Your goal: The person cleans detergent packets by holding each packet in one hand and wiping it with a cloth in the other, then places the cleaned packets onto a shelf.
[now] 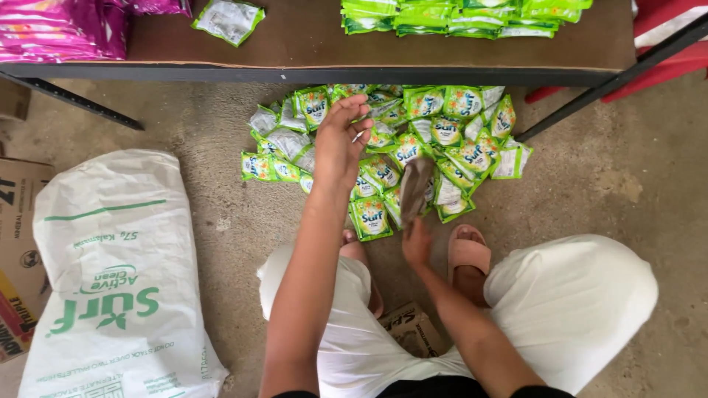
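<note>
Head view: right hand [417,242] pinches a blurred sachet [414,188], probably upright, long axis pointing away. Left hand [341,140] hovers open above the sachet pile [450,140] on the floor, nearer.

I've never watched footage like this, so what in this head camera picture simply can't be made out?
- Sachet in the right hand: motion-blurred, so its print is unreadable.
- Left hand: hangs over the green sachets on the floor; whether it touches any is unclear, and it hides those beneath.
- Green packets on the shelf: cut off by the top edge.
- Cardboard box: cut off at left, partly behind the white sack.
</note>
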